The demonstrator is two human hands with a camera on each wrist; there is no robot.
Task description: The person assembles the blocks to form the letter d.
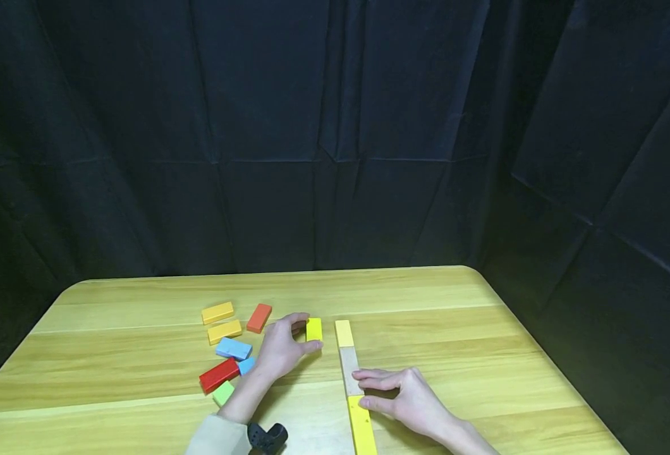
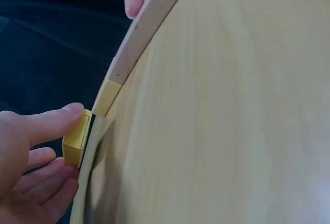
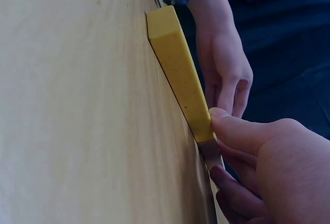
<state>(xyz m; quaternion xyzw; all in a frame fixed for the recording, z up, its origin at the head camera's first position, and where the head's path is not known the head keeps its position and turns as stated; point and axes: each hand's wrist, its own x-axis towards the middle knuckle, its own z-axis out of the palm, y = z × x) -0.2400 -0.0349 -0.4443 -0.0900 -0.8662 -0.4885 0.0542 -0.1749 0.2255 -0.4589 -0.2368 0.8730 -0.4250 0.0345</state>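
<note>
My left hand (image 1: 282, 347) pinches a small bright yellow block (image 1: 314, 329) between thumb and fingers; the left wrist view shows this block (image 2: 76, 140) clasped just beyond the end of a row. That row runs away from me: a pale yellow block (image 1: 344, 333) at the far end, a whitish block (image 1: 349, 371) in the middle, a longer yellow block (image 1: 361, 426) nearest me. From the right side, my right hand (image 1: 417, 404) touches the row, its thumb against the long yellow block (image 3: 180, 72) and its fingertips at the whitish block.
Left of my left hand lie loose blocks: two orange-yellow ones (image 1: 218, 313), an orange-red one (image 1: 259, 318), a light blue one (image 1: 234, 348), a smaller blue piece (image 1: 246, 365), a red one (image 1: 219, 376) and a green one (image 1: 223, 393). Dark cloth (image 1: 267, 126) hangs behind the wooden table (image 1: 483, 354).
</note>
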